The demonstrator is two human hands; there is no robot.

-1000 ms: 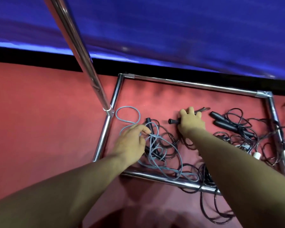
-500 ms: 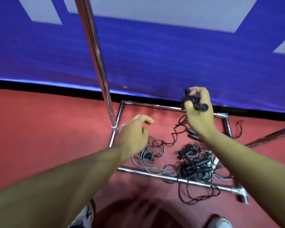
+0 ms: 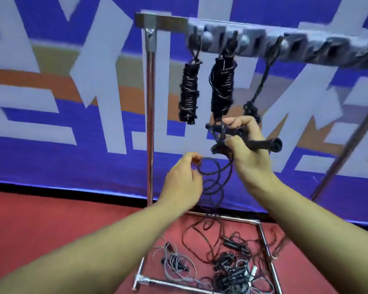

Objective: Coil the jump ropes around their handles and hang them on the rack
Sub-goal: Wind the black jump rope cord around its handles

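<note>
At lower left of centre, the left hand [image 3: 182, 183] has its grip closed to a pinch, thumb and fingers on a loop of black rope [image 3: 214, 179]. That rope trails down to the red floor [image 3: 40, 219], where a tangle of loose ropes [image 3: 227, 270] lies inside the rack's chrome base frame [image 3: 266, 247]. Above, in the upper middle, two coiled ropes [image 3: 188, 94] hang from the rack bar [image 3: 263, 42], with a third cord [image 3: 261, 81] just right of them. Right of centre, the right hand [image 3: 250, 158] has its grip curled tight round two black handles [image 3: 261, 143], held roughly level below the hanging coils.
</note>
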